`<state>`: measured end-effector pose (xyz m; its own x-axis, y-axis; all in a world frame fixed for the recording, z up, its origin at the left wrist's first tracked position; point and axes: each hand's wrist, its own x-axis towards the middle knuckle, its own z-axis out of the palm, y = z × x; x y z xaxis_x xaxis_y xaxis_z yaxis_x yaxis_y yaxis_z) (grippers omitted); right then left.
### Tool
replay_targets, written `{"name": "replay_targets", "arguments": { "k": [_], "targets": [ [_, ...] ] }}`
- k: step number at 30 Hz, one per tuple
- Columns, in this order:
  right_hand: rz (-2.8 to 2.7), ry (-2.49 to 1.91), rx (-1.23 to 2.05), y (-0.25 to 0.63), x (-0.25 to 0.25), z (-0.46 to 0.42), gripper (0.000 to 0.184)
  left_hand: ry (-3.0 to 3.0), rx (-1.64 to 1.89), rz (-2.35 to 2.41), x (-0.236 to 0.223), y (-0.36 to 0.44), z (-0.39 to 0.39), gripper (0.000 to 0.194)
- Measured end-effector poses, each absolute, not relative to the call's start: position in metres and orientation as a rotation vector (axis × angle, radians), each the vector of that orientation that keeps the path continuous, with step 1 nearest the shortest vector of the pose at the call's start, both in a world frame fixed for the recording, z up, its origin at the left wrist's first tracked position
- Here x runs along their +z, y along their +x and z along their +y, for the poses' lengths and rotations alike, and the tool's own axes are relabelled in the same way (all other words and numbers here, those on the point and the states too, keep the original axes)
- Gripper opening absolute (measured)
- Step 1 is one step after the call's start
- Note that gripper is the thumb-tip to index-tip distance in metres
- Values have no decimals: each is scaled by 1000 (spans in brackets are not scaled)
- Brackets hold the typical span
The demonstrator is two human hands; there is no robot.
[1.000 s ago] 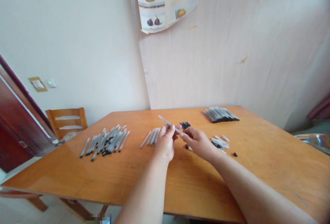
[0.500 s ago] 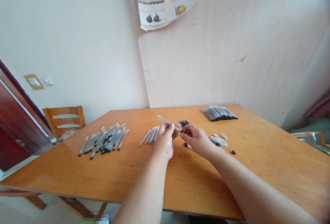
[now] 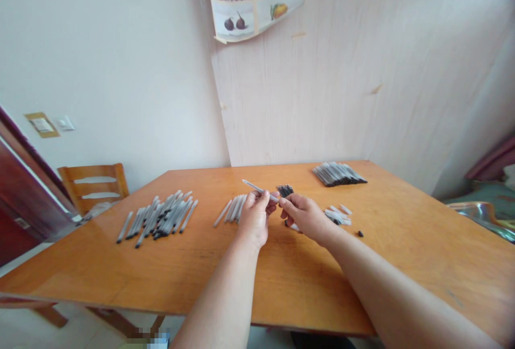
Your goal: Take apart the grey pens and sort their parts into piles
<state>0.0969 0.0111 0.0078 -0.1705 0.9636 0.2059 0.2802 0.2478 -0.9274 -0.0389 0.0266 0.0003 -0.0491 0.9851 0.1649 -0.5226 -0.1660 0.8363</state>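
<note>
A slim pale pen (image 3: 251,184) slants above the middle of the table, its tip pointing to the upper left. My left hand (image 3: 254,217) is closed around its barrel, thumb on top. At the pen's lower right end, my right hand (image 3: 306,216) pinches with thumb and forefinger; any small part between those fingertips is hidden. White pen barrels (image 3: 230,210) lie in a row just left of my left hand. Behind the hands is a bunch of thin dark pieces (image 3: 285,190), partly covered by my right hand.
Black-ended pens (image 3: 169,217) lie heaped at the left. A neat stack of pens (image 3: 340,173) sits at the back right. Small whitish pieces (image 3: 340,216) and one black piece (image 3: 360,234) lie right of my right hand. A wooden chair (image 3: 94,185) stands beyond the left edge.
The view has shifted slightly. Both hands keep nearly the same place, with the pen still between them; the right fingertips have turned a little at its end.
</note>
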Motion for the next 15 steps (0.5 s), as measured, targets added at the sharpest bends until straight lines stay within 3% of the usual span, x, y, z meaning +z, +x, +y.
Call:
{"name": "replay_targets", "arguments": {
  "k": [5, 10, 15],
  "targets": [
    [-1626, -1118, 870, 97, 7, 12, 29, 872, 1545, 703, 2, -38, 26, 29],
    [-1582, -1168, 1044, 95, 12, 9, 34, 876, 1548, 705, 1, -38, 26, 29],
    [-1610, -1139, 925, 97, 9, 13, 22, 828, 1569, 762, 0, -39, 28, 29]
  ]
}}
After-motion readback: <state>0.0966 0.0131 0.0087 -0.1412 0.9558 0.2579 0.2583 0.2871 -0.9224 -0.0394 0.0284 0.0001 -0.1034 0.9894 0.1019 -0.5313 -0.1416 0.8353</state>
